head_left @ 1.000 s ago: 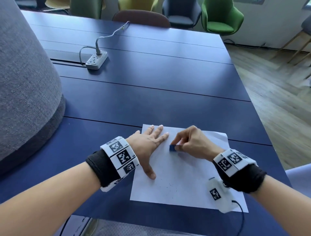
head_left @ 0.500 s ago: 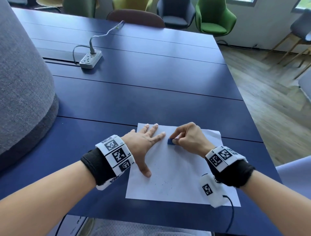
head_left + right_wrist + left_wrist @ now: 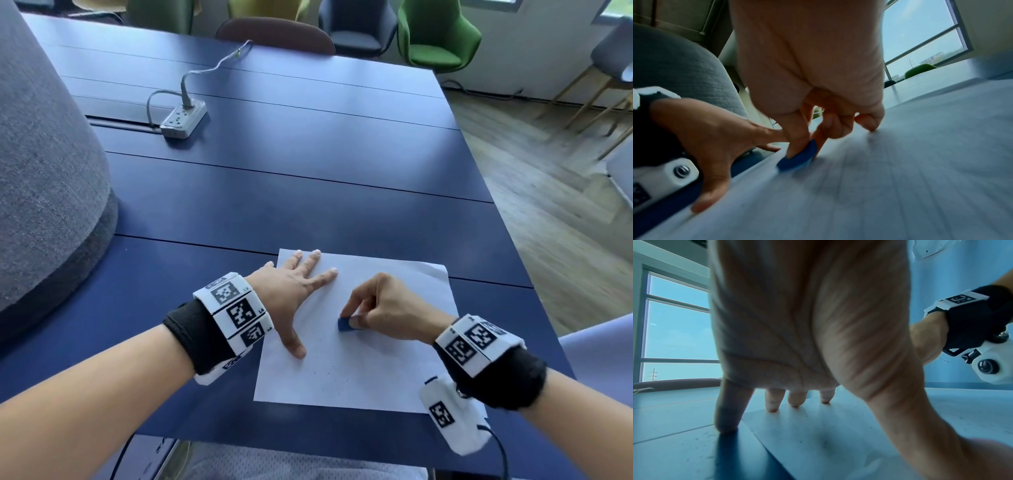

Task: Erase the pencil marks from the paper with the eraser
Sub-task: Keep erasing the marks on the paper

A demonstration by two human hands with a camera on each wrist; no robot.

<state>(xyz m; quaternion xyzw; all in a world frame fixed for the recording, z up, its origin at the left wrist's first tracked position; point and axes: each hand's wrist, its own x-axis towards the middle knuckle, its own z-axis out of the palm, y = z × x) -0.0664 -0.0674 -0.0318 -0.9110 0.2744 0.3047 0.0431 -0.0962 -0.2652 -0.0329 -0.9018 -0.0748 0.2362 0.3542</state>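
A white sheet of paper (image 3: 383, 356) lies on the dark blue table (image 3: 308, 192) near its front edge. My left hand (image 3: 294, 291) lies flat on the sheet's left part, fingers spread and straight, thumb pointing toward me; its fingertips (image 3: 772, 408) press down on the paper (image 3: 828, 434). My right hand (image 3: 380, 305) pinches a small blue eraser (image 3: 344, 324) between thumb and fingers and holds it against the sheet's middle. In the right wrist view the eraser (image 3: 799, 158) touches the paper (image 3: 900, 178). Faint specks dot the lower part of the sheet.
A white power strip (image 3: 183, 120) with its cable sits far back on the table. A large grey fabric-covered shape (image 3: 41, 178) stands at the left. Chairs, one of them green (image 3: 438, 34), line the far side. The table's right edge drops to a wooden floor (image 3: 548, 192).
My right hand has drawn the eraser toward me and to the right, away from my left fingertips, down to the middle of the sheet. My left hand stays pressed flat on the paper.
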